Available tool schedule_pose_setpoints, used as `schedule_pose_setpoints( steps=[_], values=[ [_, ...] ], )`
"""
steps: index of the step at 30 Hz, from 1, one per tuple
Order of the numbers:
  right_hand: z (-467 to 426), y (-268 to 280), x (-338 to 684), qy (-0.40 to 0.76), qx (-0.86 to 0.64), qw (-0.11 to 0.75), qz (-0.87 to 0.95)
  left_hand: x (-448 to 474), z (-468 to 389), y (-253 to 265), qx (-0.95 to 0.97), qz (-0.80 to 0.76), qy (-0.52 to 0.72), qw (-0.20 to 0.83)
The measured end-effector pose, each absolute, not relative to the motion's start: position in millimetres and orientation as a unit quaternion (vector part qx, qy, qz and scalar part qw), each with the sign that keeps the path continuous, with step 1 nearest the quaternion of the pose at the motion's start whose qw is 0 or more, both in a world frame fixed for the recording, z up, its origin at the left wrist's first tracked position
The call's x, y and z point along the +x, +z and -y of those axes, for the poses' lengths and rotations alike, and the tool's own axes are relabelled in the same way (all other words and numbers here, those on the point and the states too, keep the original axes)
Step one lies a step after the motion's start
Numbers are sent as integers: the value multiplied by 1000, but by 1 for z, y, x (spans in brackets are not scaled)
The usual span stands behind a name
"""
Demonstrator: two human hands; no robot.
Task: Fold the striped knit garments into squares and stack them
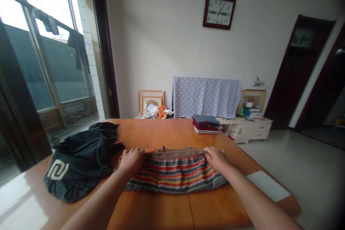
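A striped elastic-waist garment (178,172), in red, yellow and grey, lies across the wooden table in front of me. It looks like shorts, though separate legs cannot be made out. My left hand (133,160) grips the left end of its brown gathered waistband. At the opposite end, my right hand (217,159) has its fingers closed on the band, which is stretched between both hands. Left of my left hand is a crumpled dark top (81,160) with a pale printed mark.
Folded clothes (206,124) are stacked at the far right of the wooden table (153,133). A pale sheet (268,185) lies near its right edge. Behind stand a white cabinet (249,131) and something draped in a dotted cloth (207,97). Glazed doors (48,68) are at left.
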State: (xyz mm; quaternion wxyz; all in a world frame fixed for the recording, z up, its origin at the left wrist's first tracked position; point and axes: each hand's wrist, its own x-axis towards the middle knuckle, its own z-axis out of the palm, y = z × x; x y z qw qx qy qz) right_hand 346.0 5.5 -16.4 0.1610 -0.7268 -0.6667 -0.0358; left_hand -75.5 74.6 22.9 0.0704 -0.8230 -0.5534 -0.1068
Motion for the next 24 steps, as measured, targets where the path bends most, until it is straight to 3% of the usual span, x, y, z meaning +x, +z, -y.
schedule_pose_setpoints(
  steps=[12,20,24],
  values=[
    [5,-19,346,-65,-708,298,637,-88,-78,10,-816,550,-167,58],
    [64,-15,337,185,-625,437,620,-113,-39,9,-809,558,-178,53],
    [87,4,330,313,-596,450,587,-116,-24,18,-816,518,-252,-49]
  ],
)
